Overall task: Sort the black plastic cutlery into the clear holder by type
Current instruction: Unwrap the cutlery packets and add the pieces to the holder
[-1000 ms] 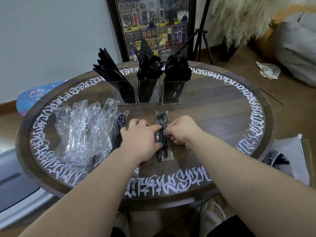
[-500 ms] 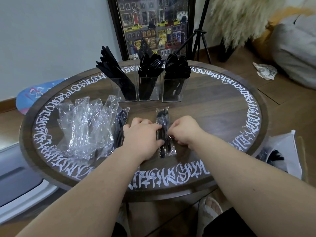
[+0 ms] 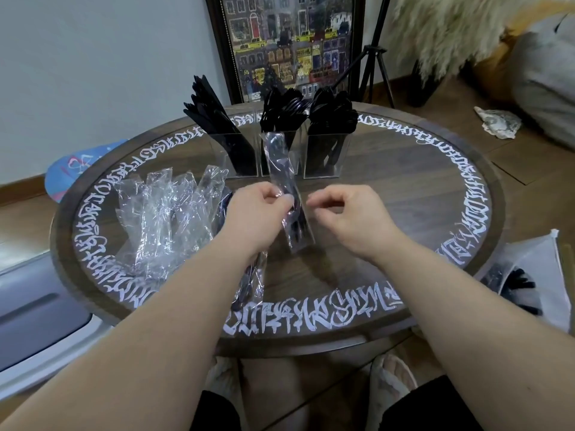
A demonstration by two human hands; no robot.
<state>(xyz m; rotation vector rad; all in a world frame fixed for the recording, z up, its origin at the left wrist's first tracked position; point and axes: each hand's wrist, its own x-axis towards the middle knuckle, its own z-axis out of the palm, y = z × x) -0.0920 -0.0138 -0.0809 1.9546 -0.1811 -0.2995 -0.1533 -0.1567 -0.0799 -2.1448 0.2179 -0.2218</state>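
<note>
A clear wrapped packet of black cutlery (image 3: 287, 194) is raised above the round table, tilted toward the holder. My left hand (image 3: 255, 213) pinches its left edge about halfway down. My right hand (image 3: 345, 214) hovers just right of the packet with fingers curled, apart from it and holding nothing. The clear three-part holder (image 3: 320, 157) stands at the back middle: knives (image 3: 214, 119) in the left part, forks (image 3: 283, 110) in the middle, spoons (image 3: 334, 112) in the right. Another wrapped packet (image 3: 249, 281) lies under my left forearm.
A pile of empty clear wrappers (image 3: 161, 219) lies on the table's left side. The wooden table (image 3: 404, 188) has white lettering round its rim. A white bag (image 3: 529, 275) with black cutlery sits off the table's right edge. A framed picture (image 3: 289, 45) and tripod (image 3: 373, 63) stand behind.
The packet has been lifted off the table and tilted up toward the holder by my left hand. My right hand has let go of it and drawn slightly right.
</note>
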